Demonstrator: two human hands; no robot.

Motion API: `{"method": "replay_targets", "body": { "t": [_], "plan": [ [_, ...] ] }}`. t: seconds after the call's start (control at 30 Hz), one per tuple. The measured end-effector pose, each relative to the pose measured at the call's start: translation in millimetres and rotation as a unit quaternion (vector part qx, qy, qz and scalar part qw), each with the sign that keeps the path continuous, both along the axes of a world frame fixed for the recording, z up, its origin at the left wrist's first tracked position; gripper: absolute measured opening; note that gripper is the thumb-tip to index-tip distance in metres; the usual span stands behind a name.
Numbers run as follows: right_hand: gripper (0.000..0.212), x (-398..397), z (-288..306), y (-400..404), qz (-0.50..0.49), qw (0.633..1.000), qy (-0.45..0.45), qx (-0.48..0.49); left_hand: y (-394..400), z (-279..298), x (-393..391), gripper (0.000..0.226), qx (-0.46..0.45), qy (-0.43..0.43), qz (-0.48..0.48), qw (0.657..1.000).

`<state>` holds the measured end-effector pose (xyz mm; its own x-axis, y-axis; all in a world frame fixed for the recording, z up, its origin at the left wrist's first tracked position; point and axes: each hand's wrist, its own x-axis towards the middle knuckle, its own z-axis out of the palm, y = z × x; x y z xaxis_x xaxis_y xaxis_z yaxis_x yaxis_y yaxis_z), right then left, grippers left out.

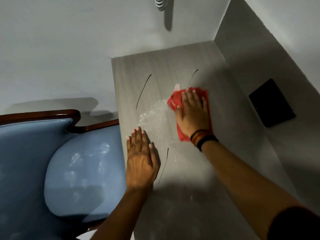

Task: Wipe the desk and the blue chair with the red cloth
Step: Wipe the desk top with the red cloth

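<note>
A grey wood-grain desk [173, 70] runs away from me into a wall corner. On it are a wet, whitish smear [152, 110] and three thin dark curved marks [142, 91]. My right hand [193, 115] lies flat on the red cloth [174, 101] and presses it onto the desk right of the smear. Resting flat on the desk near its left edge is my left hand [141, 161], fingers together, holding nothing. The blue chair [74, 170], padded with a dark wooden frame, stands left of the desk, and pale smudges show on its seat.
White walls close the desk in at the back and on the right. A black rectangular panel [271, 103] is set into the right wall. A white coiled cord [161, 3] hangs on the back wall above the desk.
</note>
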<state>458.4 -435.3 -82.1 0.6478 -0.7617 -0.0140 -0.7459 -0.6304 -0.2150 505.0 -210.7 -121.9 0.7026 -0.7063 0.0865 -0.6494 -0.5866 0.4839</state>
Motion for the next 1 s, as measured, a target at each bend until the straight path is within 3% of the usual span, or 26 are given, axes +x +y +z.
{"method": "replay_targets", "body": {
  "t": [0.1, 0.3, 0.5, 0.67, 0.77, 0.9, 1.0],
  "plan": [
    [0.070, 29, 4, -29, -0.055, 0.998, -0.005, 0.012, 0, 0, 2, 0.060, -0.004, -0.002, -0.001, 1.000],
    [0.069, -28, 0, 56, -0.048, 0.999, -0.001, -0.023, -1, 1, 2, 0.059, -0.006, -0.003, -0.003, 1.000],
    [0.074, 36, 1, -25, -0.091, 0.996, 0.023, 0.008, -1, 1, 1, 0.059, -0.012, 0.003, -0.005, 1.000],
    [0.069, -35, -3, 41, -0.039, 0.999, 0.003, -0.008, 3, 0, 4, 0.058, -0.020, 0.001, -0.018, 1.000],
    [0.072, -28, -4, -16, -0.065, 0.998, 0.015, -0.013, 3, -1, 3, 0.058, -0.025, 0.001, -0.016, 1.000],
    [0.071, 42, 5, -124, -0.140, 0.990, 0.016, 0.021, -1, -1, 1, 0.059, -0.027, 0.002, -0.008, 1.000],
    [0.067, 60, 4, -104, -0.090, 0.996, 0.013, 0.010, -1, -1, 2, 0.058, -0.025, -0.007, -0.009, 1.000]
  ]
}}
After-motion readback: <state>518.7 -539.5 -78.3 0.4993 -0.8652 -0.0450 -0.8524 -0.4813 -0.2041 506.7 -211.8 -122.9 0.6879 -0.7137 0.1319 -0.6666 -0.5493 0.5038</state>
